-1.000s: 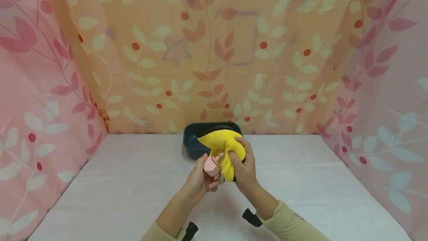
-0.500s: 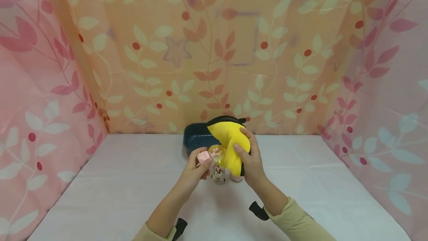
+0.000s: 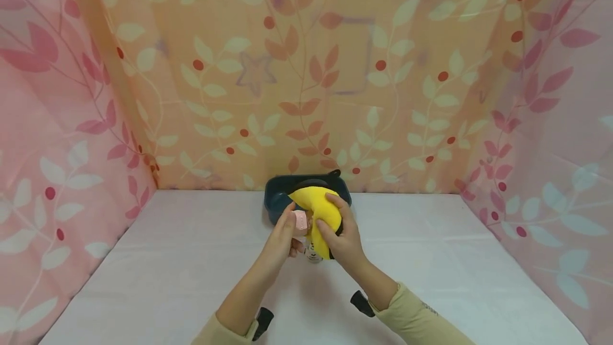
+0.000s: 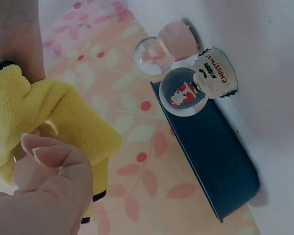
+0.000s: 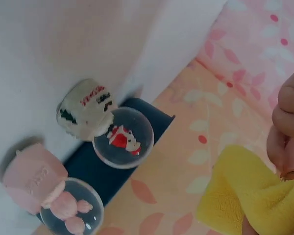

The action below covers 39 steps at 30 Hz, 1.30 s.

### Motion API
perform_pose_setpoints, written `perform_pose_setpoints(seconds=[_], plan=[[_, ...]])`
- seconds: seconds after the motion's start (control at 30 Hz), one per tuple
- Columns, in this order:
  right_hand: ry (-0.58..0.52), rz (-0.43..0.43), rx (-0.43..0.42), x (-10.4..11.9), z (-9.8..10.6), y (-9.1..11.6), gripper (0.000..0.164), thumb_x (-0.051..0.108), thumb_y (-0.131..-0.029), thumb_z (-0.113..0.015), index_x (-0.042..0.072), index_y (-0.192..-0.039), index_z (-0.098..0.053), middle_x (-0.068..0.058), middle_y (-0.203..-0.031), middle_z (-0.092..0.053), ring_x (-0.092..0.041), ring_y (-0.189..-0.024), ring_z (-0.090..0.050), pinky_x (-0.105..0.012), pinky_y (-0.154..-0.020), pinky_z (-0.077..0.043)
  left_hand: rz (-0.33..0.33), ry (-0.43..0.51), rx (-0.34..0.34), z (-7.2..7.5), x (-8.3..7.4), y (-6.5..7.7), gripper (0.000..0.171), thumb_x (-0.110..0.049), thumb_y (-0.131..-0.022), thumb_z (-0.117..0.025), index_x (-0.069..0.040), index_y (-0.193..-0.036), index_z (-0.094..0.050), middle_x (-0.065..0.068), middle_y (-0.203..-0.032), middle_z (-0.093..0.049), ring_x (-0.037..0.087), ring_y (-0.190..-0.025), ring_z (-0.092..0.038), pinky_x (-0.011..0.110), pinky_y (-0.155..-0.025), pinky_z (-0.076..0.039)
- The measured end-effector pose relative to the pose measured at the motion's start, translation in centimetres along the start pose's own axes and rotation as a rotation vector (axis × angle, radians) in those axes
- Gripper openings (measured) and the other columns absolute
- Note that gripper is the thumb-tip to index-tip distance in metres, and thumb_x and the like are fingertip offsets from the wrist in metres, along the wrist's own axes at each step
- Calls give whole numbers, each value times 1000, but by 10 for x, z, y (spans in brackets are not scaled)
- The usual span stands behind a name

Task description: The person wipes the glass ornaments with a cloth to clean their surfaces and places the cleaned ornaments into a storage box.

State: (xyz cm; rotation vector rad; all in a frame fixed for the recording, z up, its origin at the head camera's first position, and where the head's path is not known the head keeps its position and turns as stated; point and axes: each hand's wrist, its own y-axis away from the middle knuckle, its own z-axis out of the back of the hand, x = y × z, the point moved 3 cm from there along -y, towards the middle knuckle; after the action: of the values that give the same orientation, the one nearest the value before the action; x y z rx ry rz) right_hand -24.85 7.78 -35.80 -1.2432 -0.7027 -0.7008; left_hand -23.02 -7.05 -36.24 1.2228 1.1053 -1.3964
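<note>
My left hand (image 3: 278, 239) grips a pink snow globe (image 3: 300, 222) by its base, tipped on its side. A fuzzy yellow cloth (image 3: 320, 201) with black edging is bunched in my right hand (image 3: 347, 236), its thumb pressing it against the dome. The cloth mostly hides that dome. Below the hands stands a white snow globe (image 4: 218, 73) with "Merry Christmas" lettering and a red-and-white figure inside. Beside it is another pink snow globe (image 5: 36, 178) with pink figures in its dome; the hands and cloth hide it in the head view.
A dark blue rectangular bin (image 3: 276, 207) stands behind the hands near the back of the white table (image 3: 191, 260). A black strip of the cloth hangs over its opening. Flower-patterned curtains (image 3: 215, 95) close off the back and both sides.
The cloth swung right and off the dome half a second ago, and is now back over it. My left hand has turned the pink globe, its base now facing left.
</note>
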Motion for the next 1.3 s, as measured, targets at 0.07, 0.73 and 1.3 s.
perform_pose_setpoints(seconds=[0.07,0.73,1.3], plan=[[43,30,19,2,-1,-1,52,-1,-88,-58,7,-136,-41,-18,-120,-47,-27,-90,-49,-30,-73,-49,-17,9,-5,-1,-1,-2,63,-46,-105,-32,-7,-152,-16,12,-102,-46,17,-66,-48,23,-62,-41],[-212,-316,-165,-10,15,-15,47,-1,-92,-53,8,-137,-43,-15,-116,-45,-22,-90,-51,-26,-72,-51,-45,149,85,-5,4,-7,52,-29,-103,-42,3,-140,-23,4,-74,-47,12,-60,-45,24,-60,-39],[-54,-37,-103,-2,13,-16,47,0,-89,-58,5,-134,-45,-15,-108,-47,-24,-83,-50,-26,-67,-48,42,125,47,-3,0,-18,58,-52,-104,-23,0,-124,-39,7,-89,-50,9,-52,-42,23,-55,-41]])
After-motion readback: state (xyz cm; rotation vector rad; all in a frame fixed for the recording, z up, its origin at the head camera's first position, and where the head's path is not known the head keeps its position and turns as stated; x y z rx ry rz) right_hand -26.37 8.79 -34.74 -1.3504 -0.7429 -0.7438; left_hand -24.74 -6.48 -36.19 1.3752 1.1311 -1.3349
